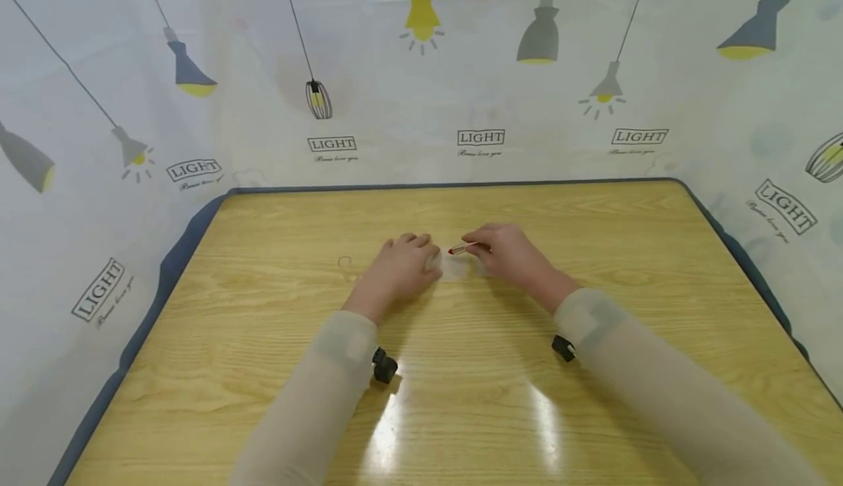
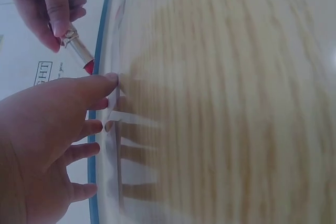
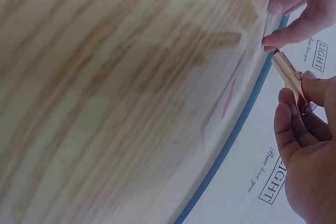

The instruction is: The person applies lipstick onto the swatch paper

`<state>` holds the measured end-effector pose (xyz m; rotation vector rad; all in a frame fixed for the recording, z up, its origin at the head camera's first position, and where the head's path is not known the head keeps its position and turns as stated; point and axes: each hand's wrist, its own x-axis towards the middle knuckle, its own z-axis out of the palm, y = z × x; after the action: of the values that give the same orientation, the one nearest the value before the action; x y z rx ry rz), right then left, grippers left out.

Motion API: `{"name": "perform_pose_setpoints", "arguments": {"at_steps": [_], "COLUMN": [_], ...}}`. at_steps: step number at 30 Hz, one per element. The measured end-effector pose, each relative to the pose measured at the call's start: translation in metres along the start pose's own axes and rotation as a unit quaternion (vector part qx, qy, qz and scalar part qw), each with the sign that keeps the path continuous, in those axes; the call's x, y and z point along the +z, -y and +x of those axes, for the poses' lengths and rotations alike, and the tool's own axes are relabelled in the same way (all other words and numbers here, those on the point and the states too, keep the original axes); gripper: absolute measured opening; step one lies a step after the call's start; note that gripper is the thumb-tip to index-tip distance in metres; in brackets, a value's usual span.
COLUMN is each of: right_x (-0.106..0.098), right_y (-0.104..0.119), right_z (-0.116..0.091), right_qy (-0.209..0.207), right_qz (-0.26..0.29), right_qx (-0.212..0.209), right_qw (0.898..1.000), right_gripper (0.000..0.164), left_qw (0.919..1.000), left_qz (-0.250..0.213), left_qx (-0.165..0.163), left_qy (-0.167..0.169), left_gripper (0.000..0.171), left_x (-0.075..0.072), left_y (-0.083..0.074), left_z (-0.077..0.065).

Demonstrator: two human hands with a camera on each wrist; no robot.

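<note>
My right hand [image 1: 510, 253] pinches a lipstick [image 3: 286, 69] between thumb and fingers, its red tip angled toward my left hand [image 1: 403, 270]. The tube is gold-coloured in the right wrist view. A pale, thin sheet [image 1: 454, 266] lies flat on the table between the two hands. One red-pink streak [image 3: 228, 99] shows on that sheet in the right wrist view. With fingers spread, my left hand rests on the sheet's left part, fingertips right at its surface. In the left wrist view the lipstick [image 2: 79, 51] appears just beyond the left thumb.
The wood-grain table [image 1: 263, 369] has a blue edge along its back and sides. Behind it hangs a white cloth [image 1: 395, 105] printed with lamps. A faint loop-shaped mark [image 1: 345, 262] lies left of the left hand. Small black cameras [image 1: 384, 366] sit at both wrists.
</note>
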<state>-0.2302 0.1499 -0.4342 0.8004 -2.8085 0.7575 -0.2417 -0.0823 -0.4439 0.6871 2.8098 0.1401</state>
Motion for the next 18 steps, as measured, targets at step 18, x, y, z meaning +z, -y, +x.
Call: {"name": "perform_pose_setpoints", "arguments": {"at_steps": [18], "right_x": [0.01], "right_y": [-0.001], "right_z": [0.011], "right_qy": [0.009], "right_qz": [-0.017], "right_qx": [0.009], "right_qw": [1.0], "right_gripper": [0.026], "left_qw": [0.9999], "left_qz": [-0.006], "left_qx": [-0.015], "left_qy": [0.001], "left_gripper": [0.058], "left_x": [0.001], "left_y": [0.007], "left_z": [0.009]}}
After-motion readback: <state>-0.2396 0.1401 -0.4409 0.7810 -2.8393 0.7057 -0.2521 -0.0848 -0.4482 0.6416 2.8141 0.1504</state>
